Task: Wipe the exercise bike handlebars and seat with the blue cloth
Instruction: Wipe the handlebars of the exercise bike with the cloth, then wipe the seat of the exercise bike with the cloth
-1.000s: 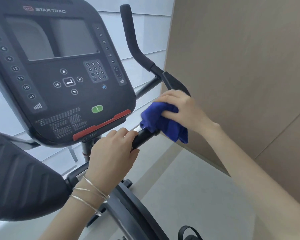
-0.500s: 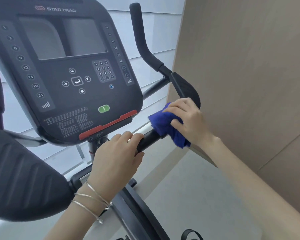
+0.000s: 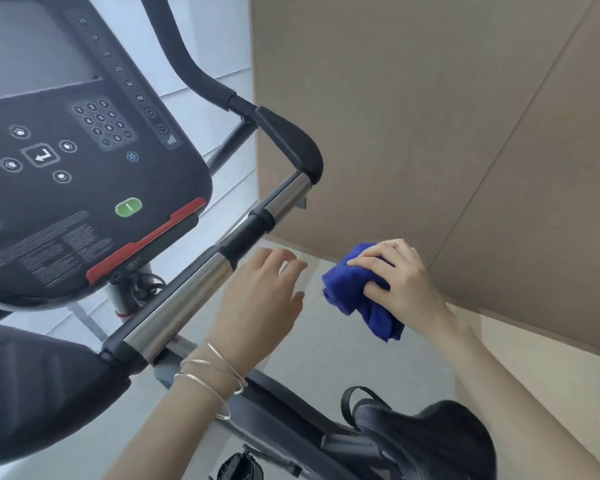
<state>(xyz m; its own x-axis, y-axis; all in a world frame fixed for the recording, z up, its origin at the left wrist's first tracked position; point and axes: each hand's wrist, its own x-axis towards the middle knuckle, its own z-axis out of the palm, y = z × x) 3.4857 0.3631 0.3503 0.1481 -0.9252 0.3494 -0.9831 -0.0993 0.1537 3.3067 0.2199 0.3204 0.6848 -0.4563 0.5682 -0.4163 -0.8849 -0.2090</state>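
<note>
The bike's right handlebar runs diagonally from lower left to upper right, with chrome sections, black grips and a black bend at its far end. My left hand hovers just right of the bar, fingers apart, holding nothing, with thin bracelets on the wrist. My right hand is further right, off the bar, gripping the bunched blue cloth. The black seat shows at the bottom right, below my right forearm.
The black console with keypad and green button fills the upper left. A padded black armrest sits at lower left. A tan wall stands close on the right. A pedal with strap and grey floor lie below.
Both hands have come off the handlebar and pulled back toward me. My left hand let go of the grip and opened. The view has dropped, bringing the seat into sight.
</note>
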